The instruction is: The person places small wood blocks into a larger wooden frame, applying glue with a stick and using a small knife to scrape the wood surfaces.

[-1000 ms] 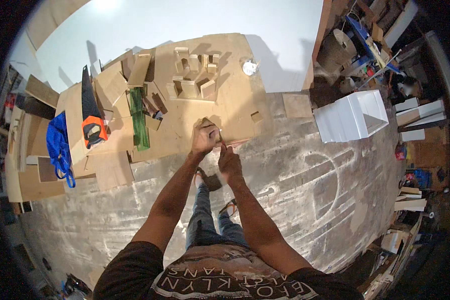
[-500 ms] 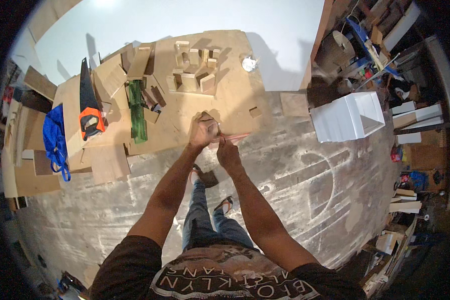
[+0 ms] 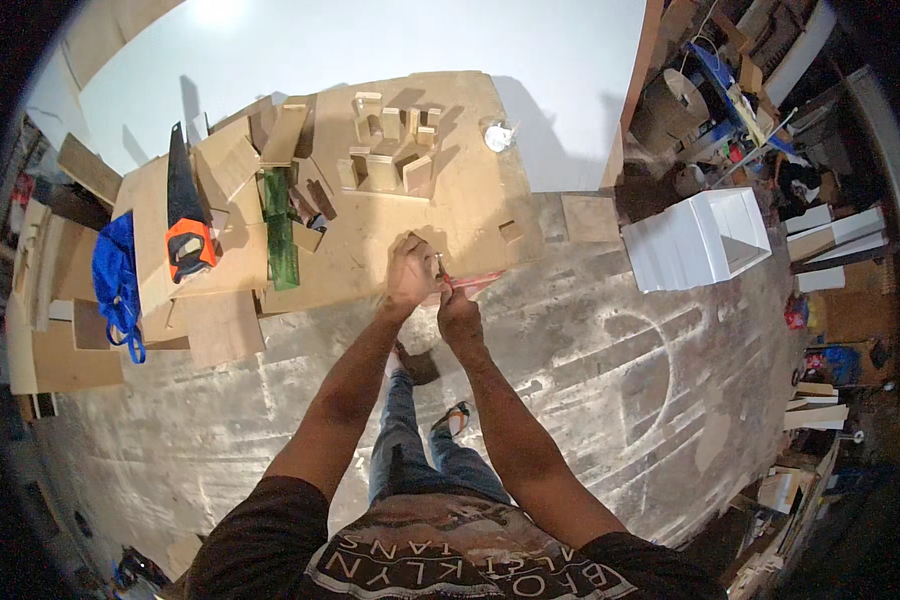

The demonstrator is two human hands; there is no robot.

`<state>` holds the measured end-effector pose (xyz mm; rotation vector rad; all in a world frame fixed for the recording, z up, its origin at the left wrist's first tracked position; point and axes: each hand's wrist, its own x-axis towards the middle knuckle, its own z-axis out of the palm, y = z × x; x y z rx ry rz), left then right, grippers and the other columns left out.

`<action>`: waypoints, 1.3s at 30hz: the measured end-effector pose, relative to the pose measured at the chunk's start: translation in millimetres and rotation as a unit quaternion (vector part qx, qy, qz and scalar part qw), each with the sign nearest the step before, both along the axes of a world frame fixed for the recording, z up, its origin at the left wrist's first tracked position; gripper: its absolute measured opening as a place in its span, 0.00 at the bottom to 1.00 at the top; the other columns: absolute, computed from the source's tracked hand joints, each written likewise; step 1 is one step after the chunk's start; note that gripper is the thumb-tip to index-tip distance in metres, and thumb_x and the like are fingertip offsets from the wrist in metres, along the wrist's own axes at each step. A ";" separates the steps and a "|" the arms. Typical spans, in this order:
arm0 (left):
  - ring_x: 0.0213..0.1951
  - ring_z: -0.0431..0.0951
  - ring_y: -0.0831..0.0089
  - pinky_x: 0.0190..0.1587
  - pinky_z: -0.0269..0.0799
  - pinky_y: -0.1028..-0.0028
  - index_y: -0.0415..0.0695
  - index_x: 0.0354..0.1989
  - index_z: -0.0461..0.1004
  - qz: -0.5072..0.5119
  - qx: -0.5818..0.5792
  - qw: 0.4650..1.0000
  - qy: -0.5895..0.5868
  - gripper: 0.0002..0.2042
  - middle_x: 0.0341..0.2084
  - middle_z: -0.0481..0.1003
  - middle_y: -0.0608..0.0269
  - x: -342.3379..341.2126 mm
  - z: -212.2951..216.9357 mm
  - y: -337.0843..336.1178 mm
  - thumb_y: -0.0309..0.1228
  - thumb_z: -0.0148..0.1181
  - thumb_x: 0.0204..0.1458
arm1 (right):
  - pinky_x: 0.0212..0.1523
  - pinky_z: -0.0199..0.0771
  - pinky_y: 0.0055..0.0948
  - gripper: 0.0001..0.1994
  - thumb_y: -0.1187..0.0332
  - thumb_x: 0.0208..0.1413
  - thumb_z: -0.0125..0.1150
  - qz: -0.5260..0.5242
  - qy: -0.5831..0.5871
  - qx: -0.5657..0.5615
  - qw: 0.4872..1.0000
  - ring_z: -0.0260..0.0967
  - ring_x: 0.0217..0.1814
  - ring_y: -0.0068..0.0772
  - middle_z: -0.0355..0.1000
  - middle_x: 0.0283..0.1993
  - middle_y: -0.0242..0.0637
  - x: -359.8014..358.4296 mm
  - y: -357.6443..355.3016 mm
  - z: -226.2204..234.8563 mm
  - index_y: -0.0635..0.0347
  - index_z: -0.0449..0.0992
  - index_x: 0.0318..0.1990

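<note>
The person's left grip [image 3: 410, 272] is curled nearly closed about a small pale piece [image 3: 439, 259] whose shape and material the fingers mostly hide. The right grip [image 3: 459, 316] is closed on a slender red tool [image 3: 445, 284], its tip close to the left fingers; whether tip and piece touch cannot be told. Both the piece and the tool are over the near edge of the pale plywood desk [image 3: 345, 245], beside a flat pinkish-red strip [image 3: 482, 281].

The likeliest mishap is a slip: if the tool skids off so small a piece, it could catch the left fingertips. A loosened pinch could let the piece twist, or drop past the edge to the scuffed grey floor [image 3: 570, 390], near the person's feet.

Farther back on the desk, pale wooden blocks [image 3: 382, 178] stand grouped on a board; a knock might tip them if they are unfixed. To the left, a black-bladed handsaw with an orange handle [image 3: 183, 208] lies by a green strip [image 3: 281, 230] and a blue fabric bag [image 3: 114, 275]. A large white panel [image 3: 370, 40] spreads beyond. On the right, an open white box [image 3: 675, 245] rests on the floor, with stacked scraps and clutter along the room's side.
</note>
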<state>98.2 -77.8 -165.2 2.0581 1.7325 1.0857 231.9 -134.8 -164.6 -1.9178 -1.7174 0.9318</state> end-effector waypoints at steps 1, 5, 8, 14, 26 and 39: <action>0.44 0.73 0.54 0.47 0.69 0.59 0.41 0.32 0.78 0.001 -0.002 1.000 -0.001 0.22 0.37 0.75 0.53 -2.5 -2.0 1.3 0.31 0.76 0.24 | 0.35 0.73 0.63 0.16 0.56 0.68 0.43 0.005 -0.012 -0.007 1.000 0.74 0.37 0.69 0.75 0.29 0.63 -0.7 0.3 0.7 0.57 0.68 0.50; 0.36 0.73 0.52 0.41 0.69 0.59 0.39 0.26 0.74 -0.019 0.062 0.997 -0.039 0.18 0.28 0.72 0.53 -21.4 -18.5 7.9 0.27 0.75 0.23 | 0.36 0.74 0.62 0.17 0.55 0.68 0.42 0.022 0.020 0.003 1.000 0.74 0.37 0.70 0.75 0.29 0.63 -14.3 -2.8 11.8 0.58 0.68 0.50; 0.33 0.73 0.51 0.39 0.69 0.58 0.39 0.24 0.73 -0.042 0.077 0.993 -0.082 0.09 0.25 0.72 0.53 -1.1 -4.5 11.4 0.21 0.65 0.30 | 0.37 0.74 0.62 0.18 0.53 0.69 0.41 0.005 -0.039 -0.018 0.999 0.75 0.38 0.69 0.75 0.30 0.63 -3.3 1.4 7.5 0.59 0.67 0.50; 0.32 0.73 0.51 0.36 0.67 0.57 0.39 0.22 0.72 -0.049 0.048 0.992 -0.102 0.03 0.23 0.72 0.52 -11.0 2.8 9.1 0.17 0.57 0.38 | 0.39 0.78 0.57 0.24 0.54 0.70 0.40 0.016 -0.054 -0.046 0.997 0.76 0.37 0.68 0.75 0.30 0.66 -17.4 5.2 31.8 0.71 0.72 0.38; 0.30 0.72 0.51 0.37 0.68 0.59 0.40 0.19 0.69 -0.040 0.033 0.991 -0.125 0.02 0.19 0.70 0.52 -4.7 -10.6 13.9 0.18 0.53 0.37 | 0.36 0.81 0.51 0.15 0.63 0.69 0.37 0.119 -0.142 -0.011 0.983 0.78 0.36 0.57 0.74 0.38 0.55 -9.8 11.1 21.5 0.61 0.69 0.50; 0.34 0.76 0.52 0.37 0.71 0.60 0.37 0.24 0.75 -0.023 0.041 0.991 -0.124 0.05 0.25 0.75 0.50 -6.2 -5.9 8.5 0.15 0.54 0.39 | 0.32 0.78 0.55 0.17 0.55 0.70 0.39 0.033 -0.060 0.013 0.998 0.77 0.34 0.62 0.75 0.29 0.62 -8.7 -1.6 -14.5 0.62 0.67 0.45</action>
